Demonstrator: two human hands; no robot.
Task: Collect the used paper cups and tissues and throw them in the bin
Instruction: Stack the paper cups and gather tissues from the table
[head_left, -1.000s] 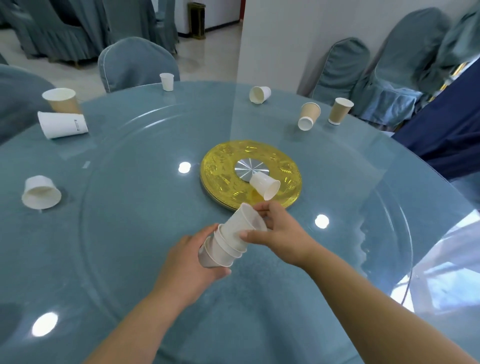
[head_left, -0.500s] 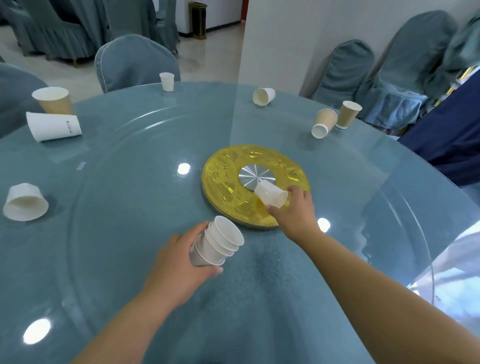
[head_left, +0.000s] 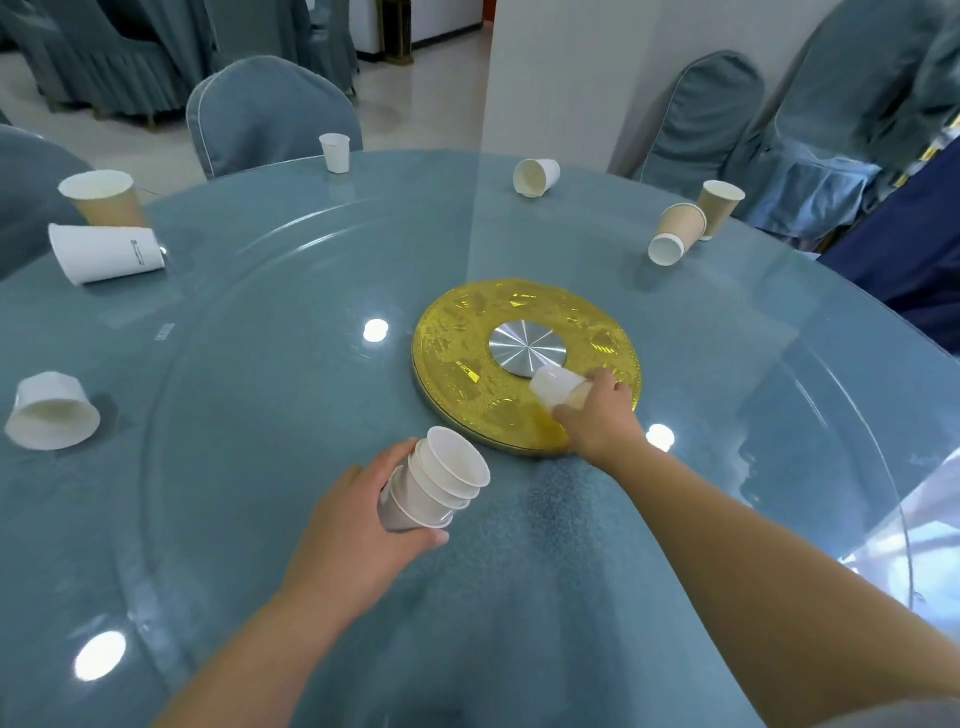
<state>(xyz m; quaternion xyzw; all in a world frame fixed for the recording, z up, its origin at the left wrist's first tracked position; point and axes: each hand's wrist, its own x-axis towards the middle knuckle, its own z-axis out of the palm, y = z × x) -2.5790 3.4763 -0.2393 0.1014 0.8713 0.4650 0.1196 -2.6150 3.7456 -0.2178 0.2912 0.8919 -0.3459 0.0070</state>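
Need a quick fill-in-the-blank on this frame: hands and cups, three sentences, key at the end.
1. The left hand holds a nested stack of white paper cups, while the right hand closes on a small white cup lying on the round ____ plate.
2. The brown paper cup at the table's far left stands ____.
3. The large white printed cup beside it lies on its ____.

Missing words: gold; upright; side

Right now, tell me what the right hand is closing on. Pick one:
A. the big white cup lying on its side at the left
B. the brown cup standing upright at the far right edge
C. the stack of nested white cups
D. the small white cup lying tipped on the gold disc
D. The right hand has its grip around the small white cup lying tipped on the gold disc, while the left hand holds the stack of nested white cups.
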